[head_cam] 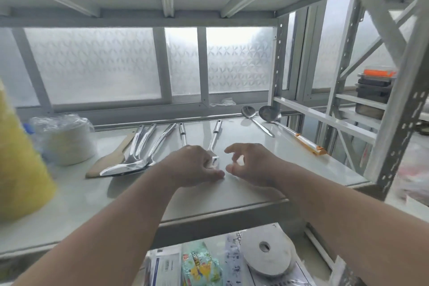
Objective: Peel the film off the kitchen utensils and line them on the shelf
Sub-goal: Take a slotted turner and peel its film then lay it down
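- The white metal shelf (232,197) is carrying a row of utensils across its board.
- Steel spatulas (137,158) are lying left, beside a wooden spatula (111,158); two ladles (269,115) are lying at the back right.
- The left hand (195,167) is lying over the head of a steel utensil (214,133), fingers curling on it.
- The right hand (250,162) is hovering just beside, half open, holding nothing visible.

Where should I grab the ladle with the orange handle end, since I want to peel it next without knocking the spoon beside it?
Grip the ladle at its orange handle end, coming from the near right. That end points toward the shelf's front and lies free, while the bowl sits at the back close to the smaller spoon.
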Demonstrator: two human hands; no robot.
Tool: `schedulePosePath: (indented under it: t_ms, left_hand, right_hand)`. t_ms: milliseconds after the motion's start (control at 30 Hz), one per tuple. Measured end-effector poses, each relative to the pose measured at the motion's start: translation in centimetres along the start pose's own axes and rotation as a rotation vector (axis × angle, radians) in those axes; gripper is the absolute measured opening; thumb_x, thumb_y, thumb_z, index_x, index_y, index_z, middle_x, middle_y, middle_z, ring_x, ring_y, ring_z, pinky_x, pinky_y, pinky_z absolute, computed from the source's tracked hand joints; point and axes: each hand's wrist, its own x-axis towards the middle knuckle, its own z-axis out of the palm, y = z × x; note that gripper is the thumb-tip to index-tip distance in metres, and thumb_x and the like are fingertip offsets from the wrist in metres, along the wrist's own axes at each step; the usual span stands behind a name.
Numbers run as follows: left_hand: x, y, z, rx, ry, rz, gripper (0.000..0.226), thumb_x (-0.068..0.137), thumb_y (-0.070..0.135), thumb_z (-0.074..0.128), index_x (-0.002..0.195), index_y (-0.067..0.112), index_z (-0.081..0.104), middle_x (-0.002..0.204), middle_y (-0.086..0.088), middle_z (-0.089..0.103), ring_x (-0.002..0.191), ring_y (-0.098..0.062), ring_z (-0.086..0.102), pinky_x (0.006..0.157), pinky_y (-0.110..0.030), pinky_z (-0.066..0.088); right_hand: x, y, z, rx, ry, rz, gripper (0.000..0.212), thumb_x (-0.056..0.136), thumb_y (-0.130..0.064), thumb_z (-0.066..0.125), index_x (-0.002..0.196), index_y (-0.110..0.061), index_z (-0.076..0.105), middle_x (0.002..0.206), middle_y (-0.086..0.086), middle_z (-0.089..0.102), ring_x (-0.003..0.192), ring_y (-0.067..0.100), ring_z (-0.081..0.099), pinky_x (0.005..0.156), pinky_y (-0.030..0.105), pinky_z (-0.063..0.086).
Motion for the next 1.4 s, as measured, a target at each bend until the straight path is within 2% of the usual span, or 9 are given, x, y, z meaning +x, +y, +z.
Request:
schedulePosePath:
  t_ms: [100, 233, 433, 633, 800, 1000, 1133, 1300, 1400]
  left_hand:
    - [-1.9, 0.3, -0.2, 0.127, 0.068, 0.055, 0.044, 0.091, 0.053, 0.064, 0.068, 0.017, 0.056, 0.068, 0.004, 0.057, 0.075, -0.024, 0.062, 0.063, -0.033, 0.038]
    - [-3.7, 1.0, -1.3, 0.208, 0.205, 0.056, 0.031, 0.105, 0.043, 0.051, 0.107, 0.027, 0.079, 0.110, -0.006, 0.075, 0.103, -0.030, 0.069, 0.089, -0.039, 0.055]
    - [-5.4, -0.1, -5.0, -0.375, 0.611, 0.082, 0.025, 0.101, 0.026, 0.064, 0.084, 0.012, 0.077, 0.073, 0.003, 0.074, 0.075, -0.023, 0.069, 0.077, -0.039, 0.057]
    - [-7.3, -0.2, -8.4, -1.145, 0.491, 0.062, 0.019, 0.088, 0.023, 0.069, 0.087, 0.009, 0.082, 0.096, -0.020, 0.081, 0.093, -0.038, 0.080, 0.092, -0.063, 0.062]
    - [-8.5, -0.7, -9.2, -1.309, 0.331, 0.046, 0.017, 0.102, 0.012, 0.068, 0.109, 0.000, 0.077, 0.107, -0.027, 0.079, 0.099, -0.045, 0.078, 0.095, -0.060, 0.061]
    - [-8.5, 0.0, -9.2, -1.591, 0.196, -0.001, 0.038, 0.093, 0.038, 0.074, 0.110, 0.004, 0.076, 0.106, -0.018, 0.079, 0.089, -0.029, 0.079, 0.070, -0.035, 0.066]
    - [-7.3, 1.6, -8.8, -1.548, 0.207, 0.048, 0.072, 0.074, 0.068, 0.071, 0.112, 0.006, 0.075, 0.111, -0.019, 0.078, 0.103, -0.031, 0.076, 0.087, -0.043, 0.066]
    - [-5.1, 3.5, -7.8, -1.547, 0.177, 0.151, 0.103, 0.057, 0.090, 0.062, 0.127, 0.015, 0.070, 0.136, -0.007, 0.072, 0.118, -0.022, 0.073, 0.098, -0.049, 0.060]
    - [-3.9, 4.5, -6.8, -1.439, 0.187, 0.159, 0.081, 0.073, 0.087, 0.063, 0.123, 0.024, 0.073, 0.132, 0.000, 0.075, 0.122, -0.022, 0.071, 0.100, -0.046, 0.058]
  right_hand:
    - [-1.2, -2.6, 0.6, -0.052, -0.049, -0.053, 0.054, 0.091, -0.041, 0.072, 0.142, -0.031, 0.057, 0.122, -0.008, 0.066, 0.098, 0.010, 0.056, 0.090, 0.021, 0.039]
    - [-2.0, -4.5, 0.0, -0.103, -0.041, -0.060, 0.064, 0.092, -0.038, 0.071, 0.150, -0.027, 0.049, 0.134, -0.003, 0.064, 0.115, 0.018, 0.060, 0.103, 0.027, 0.042]
    - [-1.9, -4.6, -2.8, -0.123, 0.255, -0.090, 0.075, 0.093, -0.035, 0.072, 0.157, -0.017, 0.037, 0.154, 0.007, 0.048, 0.141, 0.027, 0.044, 0.119, 0.035, 0.030]
    - [-1.3, -3.7, -6.2, -0.412, 0.540, -0.047, 0.067, 0.084, -0.042, 0.078, 0.142, -0.023, 0.050, 0.144, 0.006, 0.054, 0.132, 0.033, 0.047, 0.109, 0.047, 0.040]
    - [-2.1, -2.9, -7.5, -0.493, 0.611, -0.017, 0.029, 0.090, -0.038, 0.073, 0.115, -0.027, 0.062, 0.115, -0.004, 0.065, 0.118, 0.029, 0.052, 0.094, 0.045, 0.040]
    - [-2.7, -1.2, -6.3, -0.315, 0.404, 0.023, 0.011, 0.097, -0.036, 0.064, 0.105, -0.033, 0.057, 0.096, -0.005, 0.068, 0.095, 0.027, 0.066, 0.085, 0.042, 0.052]
    - [-3.3, -0.1, -5.2, -0.003, 0.067, 0.121, 0.010, 0.098, -0.037, 0.066, 0.096, -0.027, 0.065, 0.090, -0.002, 0.067, 0.084, 0.020, 0.063, 0.071, 0.029, 0.048]
    - [-4.4, 0.8, -4.9, 0.201, 0.000, 0.088, 0.013, 0.104, -0.032, 0.057, 0.100, -0.027, 0.068, 0.092, -0.001, 0.073, 0.097, 0.023, 0.065, 0.086, 0.035, 0.050]
    - [-4.5, 0.5, -5.2, 0.268, 0.016, 0.059, 0.015, 0.106, -0.036, 0.054, 0.105, -0.030, 0.067, 0.091, -0.004, 0.075, 0.088, 0.023, 0.066, 0.084, 0.038, 0.053]
